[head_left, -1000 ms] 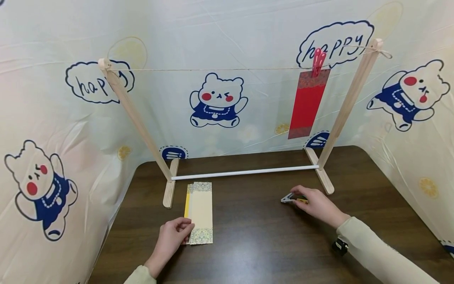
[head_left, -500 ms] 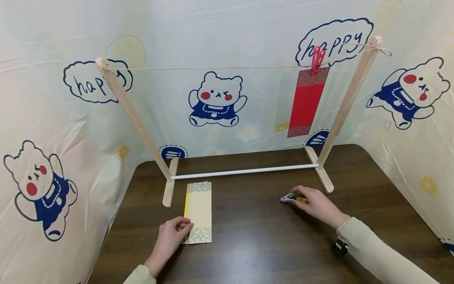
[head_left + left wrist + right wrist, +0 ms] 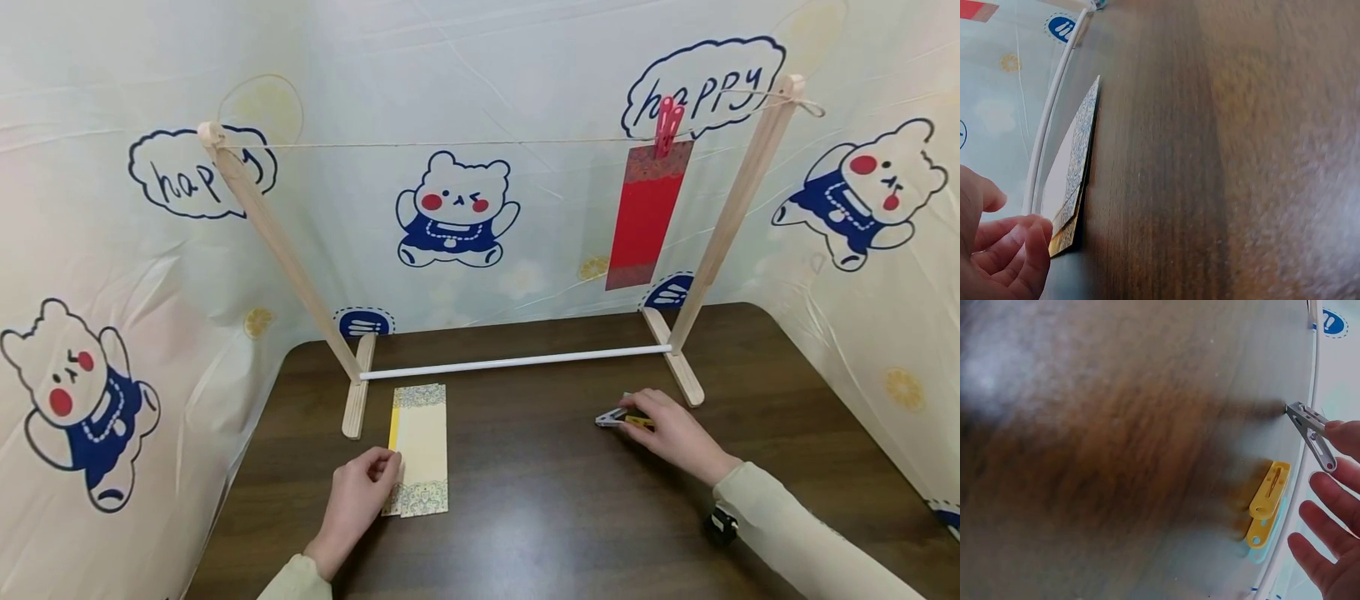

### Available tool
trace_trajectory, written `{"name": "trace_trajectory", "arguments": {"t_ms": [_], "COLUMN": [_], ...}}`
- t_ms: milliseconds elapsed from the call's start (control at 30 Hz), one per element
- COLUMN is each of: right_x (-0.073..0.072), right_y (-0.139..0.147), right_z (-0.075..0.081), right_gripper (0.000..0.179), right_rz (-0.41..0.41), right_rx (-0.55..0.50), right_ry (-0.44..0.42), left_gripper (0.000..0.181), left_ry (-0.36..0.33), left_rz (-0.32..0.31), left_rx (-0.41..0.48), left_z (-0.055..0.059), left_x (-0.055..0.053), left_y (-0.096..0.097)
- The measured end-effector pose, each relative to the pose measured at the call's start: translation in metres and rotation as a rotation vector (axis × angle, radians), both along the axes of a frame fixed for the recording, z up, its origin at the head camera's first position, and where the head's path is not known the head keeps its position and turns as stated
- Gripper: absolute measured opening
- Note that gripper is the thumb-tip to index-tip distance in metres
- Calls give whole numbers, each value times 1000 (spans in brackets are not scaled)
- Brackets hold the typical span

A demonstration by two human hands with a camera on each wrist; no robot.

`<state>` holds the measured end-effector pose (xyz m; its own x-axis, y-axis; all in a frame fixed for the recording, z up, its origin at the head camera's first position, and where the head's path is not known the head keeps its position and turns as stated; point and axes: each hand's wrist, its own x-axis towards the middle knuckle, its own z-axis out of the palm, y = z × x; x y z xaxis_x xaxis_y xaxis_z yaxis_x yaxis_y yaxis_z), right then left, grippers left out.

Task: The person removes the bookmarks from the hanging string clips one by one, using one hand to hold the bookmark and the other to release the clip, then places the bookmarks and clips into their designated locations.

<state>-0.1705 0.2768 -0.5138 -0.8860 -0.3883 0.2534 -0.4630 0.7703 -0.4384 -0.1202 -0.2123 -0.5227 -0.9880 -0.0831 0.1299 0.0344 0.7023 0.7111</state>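
My left hand [image 3: 357, 496] is at the left edge of a small stack of patterned paper cards. Its fingers bend loosely and touch the stack's edge; the left wrist view shows a gap between thumb and fingers. A cream card [image 3: 422, 450] lies on top, and a yellow card [image 3: 393, 425] sticks out at its left. At the right, my right hand [image 3: 675, 433] pinches a grey clothespin [image 3: 1310, 437] between thumb and index finger, other fingers spread. Beneath this hand lie a yellow clothespin [image 3: 1269, 497] and a light blue clothespin [image 3: 1269, 544], the latter partly hidden.
Behind the hands, a wooden stand [image 3: 720, 225] with a white crossbar [image 3: 517, 362] rises from the brown table [image 3: 517, 475]. A string [image 3: 435, 144] spans its posts. On the string, a red clothespin [image 3: 666, 129] holds a red card [image 3: 648, 217]. A printed cloth surrounds the table.
My left hand has slid slightly up and left along the cards, baring more of their lower left corner. The right hand keeps nearly the same spot with the grey clothespin.
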Motion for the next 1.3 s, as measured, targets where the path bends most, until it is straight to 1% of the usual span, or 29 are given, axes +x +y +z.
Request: {"name": "trace_trajectory", "arguments": {"t_ms": [167, 267, 400, 533, 633, 700, 800, 967, 1133, 1300], "right_x": [1, 2, 2, 3, 3, 2, 1, 0, 1, 2], "right_y": [1, 2, 3, 4, 5, 5, 5, 6, 7, 8], "right_z": [-2, -4, -7, -10, -12, -12, -13, -11, -9, -7], "right_gripper": [29, 28, 28, 29, 31, 31, 31, 32, 32, 31], "right_rz": [6, 7, 12, 20, 23, 23, 24, 22, 12, 5], "right_rx": [13, 15, 24, 26, 24, 26, 33, 44, 44, 23], "right_ry": [56, 56, 43, 64, 82, 78, 63, 25, 14, -6], "left_gripper": [7, 13, 25, 33, 36, 38, 40, 40, 39, 37], "left_ry": [118, 180, 217, 278, 319, 330, 335, 335, 334, 360], "left_rz": [-30, -58, -101, -134, -138, -136, -134, -134, -131, -140], "left_rx": [-90, -153, -240, -350, -423, -455, -472, -468, -464, -450], "left_z": [1, 2, 5, 5, 5, 6, 8, 10, 12, 14], "left_x": [-1, -2, -4, -7, -10, -11, -11, -13, -14, -15], "left_y": [1, 1, 1, 1, 2, 3, 5, 7, 9, 11]}}
